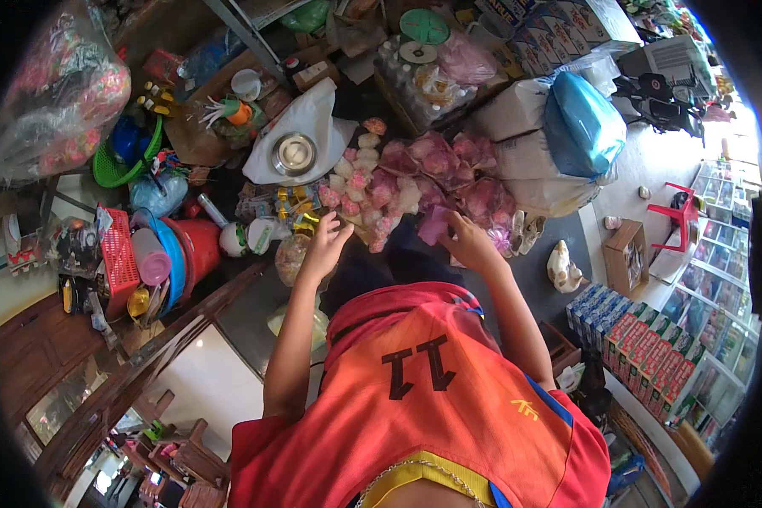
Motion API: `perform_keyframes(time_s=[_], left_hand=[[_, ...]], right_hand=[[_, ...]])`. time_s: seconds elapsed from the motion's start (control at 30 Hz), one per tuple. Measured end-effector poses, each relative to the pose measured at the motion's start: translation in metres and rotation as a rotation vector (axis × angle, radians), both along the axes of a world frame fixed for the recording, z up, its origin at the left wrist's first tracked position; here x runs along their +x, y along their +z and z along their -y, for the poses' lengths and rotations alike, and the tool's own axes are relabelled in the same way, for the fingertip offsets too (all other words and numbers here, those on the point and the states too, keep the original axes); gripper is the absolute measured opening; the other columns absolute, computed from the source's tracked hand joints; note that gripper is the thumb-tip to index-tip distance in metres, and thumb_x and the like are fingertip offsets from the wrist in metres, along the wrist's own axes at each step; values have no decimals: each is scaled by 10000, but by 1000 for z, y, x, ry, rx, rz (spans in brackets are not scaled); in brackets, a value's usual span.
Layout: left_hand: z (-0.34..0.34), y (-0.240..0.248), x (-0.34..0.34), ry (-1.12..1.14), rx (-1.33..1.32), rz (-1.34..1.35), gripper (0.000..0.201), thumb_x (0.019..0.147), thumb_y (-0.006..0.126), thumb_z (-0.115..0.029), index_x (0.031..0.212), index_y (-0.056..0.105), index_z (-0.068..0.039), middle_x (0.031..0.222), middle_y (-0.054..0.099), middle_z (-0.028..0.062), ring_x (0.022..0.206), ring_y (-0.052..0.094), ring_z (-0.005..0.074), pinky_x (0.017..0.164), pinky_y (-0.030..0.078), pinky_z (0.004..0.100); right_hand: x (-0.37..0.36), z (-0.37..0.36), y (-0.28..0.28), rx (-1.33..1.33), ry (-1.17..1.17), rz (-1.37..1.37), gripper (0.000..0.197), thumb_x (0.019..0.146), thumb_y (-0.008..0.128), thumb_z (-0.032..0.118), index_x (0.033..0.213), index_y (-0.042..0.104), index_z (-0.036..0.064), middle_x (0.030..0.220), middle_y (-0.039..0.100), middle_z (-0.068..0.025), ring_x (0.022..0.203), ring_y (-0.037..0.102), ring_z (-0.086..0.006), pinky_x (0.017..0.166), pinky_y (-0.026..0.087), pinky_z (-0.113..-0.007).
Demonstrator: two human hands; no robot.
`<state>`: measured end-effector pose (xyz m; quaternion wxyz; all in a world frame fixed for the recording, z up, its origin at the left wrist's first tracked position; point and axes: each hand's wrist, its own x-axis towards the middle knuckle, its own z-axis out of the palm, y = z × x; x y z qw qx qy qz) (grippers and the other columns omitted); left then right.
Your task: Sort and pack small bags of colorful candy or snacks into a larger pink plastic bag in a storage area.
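Observation:
My right hand (472,245) pinches a small pinkish-purple sheet (433,225), which looks like thin wrap, in front of my lap. My left hand (326,244) is raised with its fingers bent and apart, and nothing shows between them. Just beyond it lies a bunch of pink and white artificial flowers (360,182). Several flower bundles in pink see-through wrap (436,157) lie farther right, past the sheet. Small gold-wrapped items (298,207) sit to the left of the flowers, close to my left fingertips.
A metal bowl (294,154) rests on a white bag at the far left. Stacked basins (199,254) and a red basket (118,258) stand to the left. White sacks with a blue bag (584,123) are at the far right. An animal-shaped figure (563,267) lies on the right.

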<state>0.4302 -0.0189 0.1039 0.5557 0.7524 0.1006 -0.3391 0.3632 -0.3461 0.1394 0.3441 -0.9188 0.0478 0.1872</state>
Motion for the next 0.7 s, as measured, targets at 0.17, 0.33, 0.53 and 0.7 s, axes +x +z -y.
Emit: perform_keyframes(time_s=[0.17, 0.33, 0.53, 0.7], left_hand=[[-23, 7, 4, 32, -5, 12, 654, 969, 597, -417, 1469, 361, -67, 1402, 496, 171, 1283, 503, 290, 1031, 417, 398], [-53, 18, 13, 150, -55, 163, 478, 961, 632, -309, 1321, 507, -22, 1191, 629, 165, 1033, 642, 219, 902, 496, 336], [-122, 63, 49, 283, -106, 397, 374, 981, 603, -275, 1262, 567, -30, 1160, 658, 126, 1041, 651, 212, 893, 509, 340], [-217, 138, 105, 387, 31, 656, 323, 1003, 579, -276, 1228, 601, -46, 1089, 678, 83, 1007, 650, 171, 849, 511, 309]], right_hand=[[15, -15, 0, -4, 80, -28, 501, 891, 622, 348, 1277, 505, 51, 1116, 623, -267, 1036, 613, -437, 863, 501, -497], [49, -66, 6, -4, 213, -48, 470, 901, 619, 345, 1266, 516, 68, 1134, 623, -258, 1026, 614, -443, 852, 497, -506], [138, -187, 49, 221, 429, -58, 439, 920, 626, 328, 1252, 553, 50, 1093, 665, -210, 1015, 647, -379, 862, 502, -436], [224, -314, 131, 417, 632, 163, 348, 926, 618, 223, 1220, 575, 40, 1063, 683, -187, 1016, 658, -348, 835, 511, -419]])
